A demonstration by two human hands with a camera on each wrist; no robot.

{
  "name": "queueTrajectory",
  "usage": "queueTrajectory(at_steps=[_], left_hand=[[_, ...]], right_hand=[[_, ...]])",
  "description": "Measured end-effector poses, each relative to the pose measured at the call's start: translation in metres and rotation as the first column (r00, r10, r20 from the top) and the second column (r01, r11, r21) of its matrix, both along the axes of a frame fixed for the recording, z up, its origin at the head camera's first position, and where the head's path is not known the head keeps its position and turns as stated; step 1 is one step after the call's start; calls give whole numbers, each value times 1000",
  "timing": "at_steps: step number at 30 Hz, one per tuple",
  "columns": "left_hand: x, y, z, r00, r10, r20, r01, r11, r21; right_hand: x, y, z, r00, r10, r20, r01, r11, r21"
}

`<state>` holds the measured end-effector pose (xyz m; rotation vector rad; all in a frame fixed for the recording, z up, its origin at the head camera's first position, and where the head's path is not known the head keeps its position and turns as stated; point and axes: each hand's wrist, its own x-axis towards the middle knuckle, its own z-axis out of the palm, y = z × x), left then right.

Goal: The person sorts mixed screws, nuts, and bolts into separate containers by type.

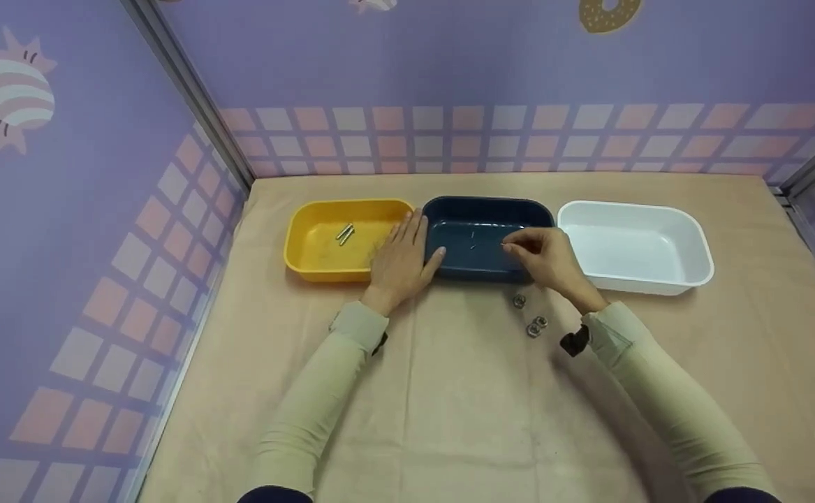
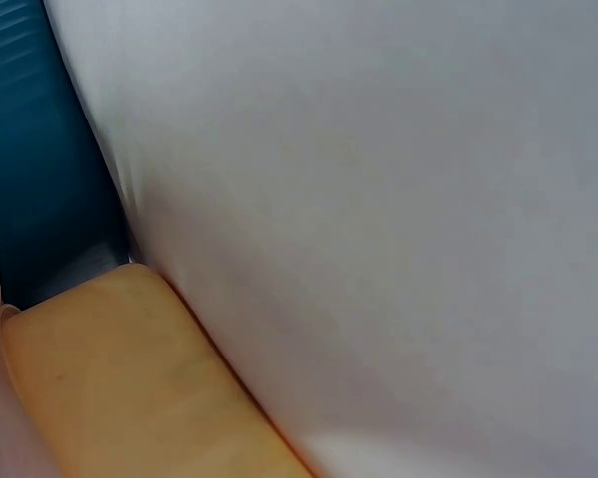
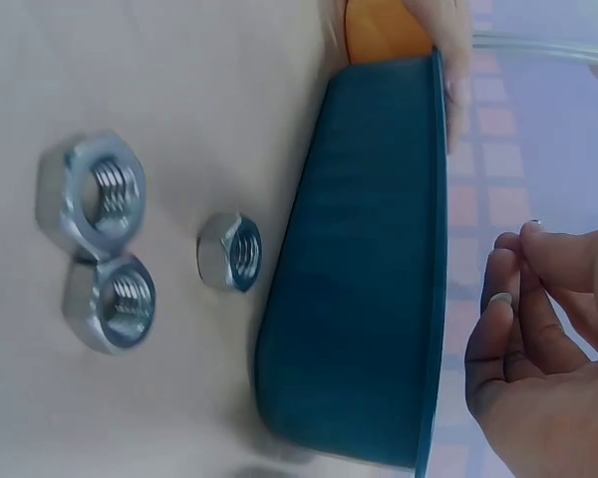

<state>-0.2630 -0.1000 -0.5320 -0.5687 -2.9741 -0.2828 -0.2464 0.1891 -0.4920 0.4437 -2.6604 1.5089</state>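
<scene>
My left hand (image 1: 401, 262) lies with straight fingers across the adjoining rims of the yellow tray (image 1: 295, 262) and the dark blue tray (image 1: 489, 274). Two metal screws (image 1: 346, 235) lie in the yellow tray. Over the right part of the blue tray, my right hand (image 1: 545, 257) pinches a tiny piece between thumb and fingertips; I cannot tell its kind. Two small thin metal pieces (image 1: 473, 241) lie on the blue tray's floor. Below my right hand, a hex nut (image 3: 229, 252) stands apart from two touching nuts (image 3: 110, 249) on the cloth.
A white tray (image 1: 634, 283) stands to the right of the blue one. Beige cloth (image 1: 470, 412) covers the table. Purple printed panels (image 1: 407, 63) rise behind and at the sides, with a metal post (image 1: 194, 91) at the back left corner.
</scene>
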Motion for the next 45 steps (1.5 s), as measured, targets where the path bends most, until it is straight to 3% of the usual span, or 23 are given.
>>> queueTrajectory(at_steps=[22,30,45], left_hand=[[-2,1,-1,1000,12,1,-12,1000,-20],[0,3,-1,1000,-2,4,2,1000,-12],[0,0,-3,1000,7,-5,-7,1000,-14]], right_hand=[[-49,-13,-6,996,-90,-2,90,996,-5],[-52,-15,-11,995,-94,-35,95,995,19],[-52,-15,-6,995,-99,5,99,995,-4]])
